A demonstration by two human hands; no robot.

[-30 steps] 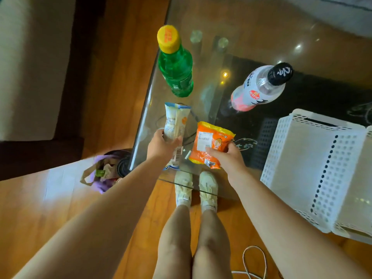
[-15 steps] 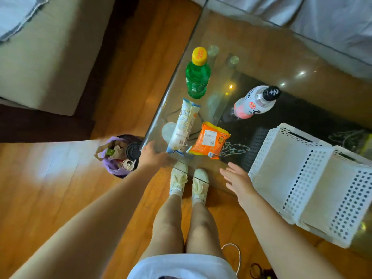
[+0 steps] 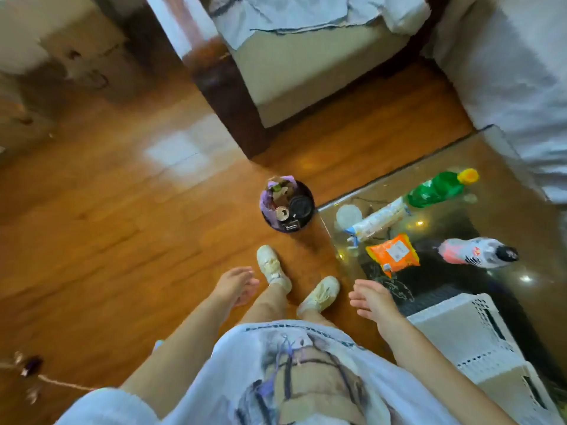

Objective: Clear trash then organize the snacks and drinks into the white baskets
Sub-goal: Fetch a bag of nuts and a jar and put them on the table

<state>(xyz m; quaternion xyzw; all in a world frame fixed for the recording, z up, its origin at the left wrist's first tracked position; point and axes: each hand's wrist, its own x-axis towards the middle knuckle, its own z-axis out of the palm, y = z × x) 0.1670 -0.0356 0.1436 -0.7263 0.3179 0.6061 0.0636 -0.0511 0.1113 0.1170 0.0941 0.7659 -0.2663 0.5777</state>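
Both hands, left [image 3: 234, 286] and right [image 3: 372, 299], hang relaxed and empty; trash is seen in the bin [image 3: 287, 205], while snacks [image 3: 392, 254] and bottles [image 3: 438, 188] are left on the table [image 3: 521, 228], baskets [image 3: 457, 332] unfilled.

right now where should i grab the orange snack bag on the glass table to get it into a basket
Pinch the orange snack bag by its crimped near end, coming from above with the right hand, which hangs open closest to it. It lies flat and apart from the white snack pack, so the edge is free.
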